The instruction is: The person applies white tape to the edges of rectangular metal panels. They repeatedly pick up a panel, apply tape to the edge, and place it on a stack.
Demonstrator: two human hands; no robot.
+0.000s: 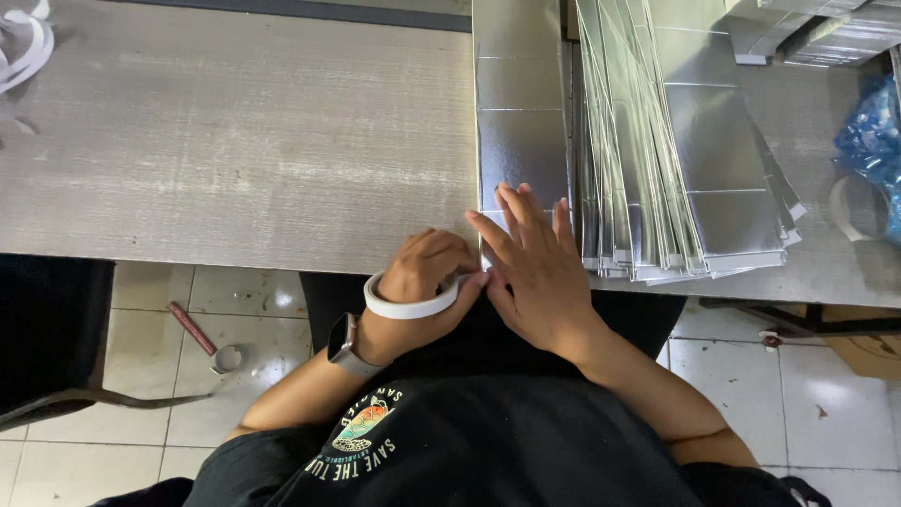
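A long silver foil-faced strip (521, 103) lies on the grey table (235, 150), running away from me. My right hand (533, 268) presses flat, fingers spread, on its near end at the table's front edge. My left hand (424, 282) is closed around a white roll of tape (408, 305), held just left of the strip's near end and touching my right thumb. A watch sits on my left wrist.
A fanned stack of silver strips (676, 141) lies right of the single strip. More silver pieces (826, 33) are at the far right corner, beside a blue plastic bag (873, 141). White tape scraps (23, 47) lie far left. A red-handled tool (192, 329) rests on the tiled floor.
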